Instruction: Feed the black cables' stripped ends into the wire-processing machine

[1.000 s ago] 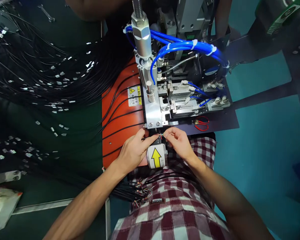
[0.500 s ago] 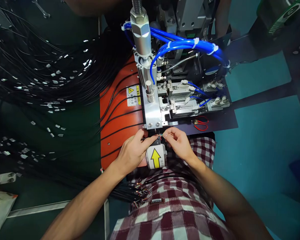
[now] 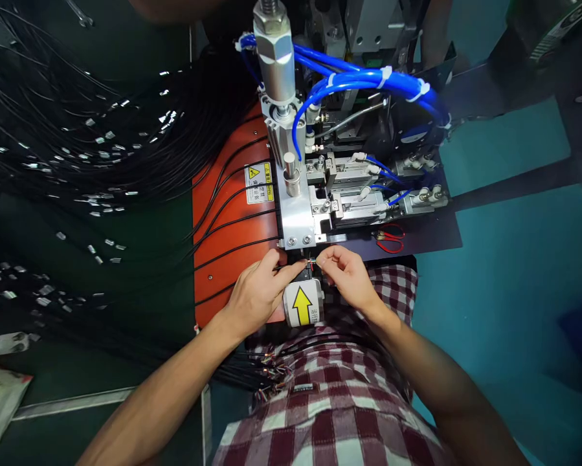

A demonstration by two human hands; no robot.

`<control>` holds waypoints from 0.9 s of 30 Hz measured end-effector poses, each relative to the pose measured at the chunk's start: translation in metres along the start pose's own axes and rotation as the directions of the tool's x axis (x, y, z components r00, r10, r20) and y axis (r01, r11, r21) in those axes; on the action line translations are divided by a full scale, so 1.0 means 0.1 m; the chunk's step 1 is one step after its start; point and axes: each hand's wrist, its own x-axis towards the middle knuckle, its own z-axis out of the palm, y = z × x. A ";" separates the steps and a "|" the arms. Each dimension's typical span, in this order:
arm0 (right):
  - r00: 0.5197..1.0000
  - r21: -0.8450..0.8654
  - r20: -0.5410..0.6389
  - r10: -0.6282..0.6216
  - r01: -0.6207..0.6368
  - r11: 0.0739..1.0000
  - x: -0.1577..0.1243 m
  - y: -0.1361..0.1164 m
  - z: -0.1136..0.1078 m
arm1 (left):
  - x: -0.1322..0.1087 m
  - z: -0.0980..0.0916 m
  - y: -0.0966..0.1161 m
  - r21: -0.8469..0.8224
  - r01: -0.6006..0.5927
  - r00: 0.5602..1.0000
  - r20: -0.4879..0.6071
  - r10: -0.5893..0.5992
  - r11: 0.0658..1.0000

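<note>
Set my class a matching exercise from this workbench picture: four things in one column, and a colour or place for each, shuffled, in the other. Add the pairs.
Column 1
1. Thin wires
2. Pliers
3. Arrow
4. Bundled tubes

Column 2
A. Yellow, on a white label
B. Blue, curving above the machine's metal parts
C. Between the left hand and the right hand
D. Red-handled, on the dark plate

Right pairs: 1-C, 2-D, 3-A, 4-B
</note>
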 end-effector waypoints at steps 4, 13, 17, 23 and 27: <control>1.000 -0.006 -0.001 -0.004 0.004 1.000 0.00 0.02 0.00 | 0.02 -0.01 0.01 0.000 0.011 1.000 0.012 -0.011 1.000; 1.000 -0.019 0.003 0.004 -0.004 1.000 0.01 0.01 -0.01 | 0.01 0.01 0.00 0.025 -0.018 0.999 -0.032 0.019 1.000; 1.000 -0.045 0.002 -0.011 0.011 0.999 0.01 0.03 0.00 | 0.01 0.01 0.01 0.048 -0.018 0.999 -0.026 0.020 0.999; 0.997 -0.135 -0.031 -0.065 0.060 0.989 -0.01 0.07 0.01 | 0.00 0.02 0.01 0.113 -0.027 0.999 -0.018 0.029 0.993; 0.993 -0.257 -0.049 -0.105 0.089 0.962 -0.03 0.02 0.02 | -0.01 0.03 0.02 0.125 -0.017 1.000 -0.019 0.020 0.992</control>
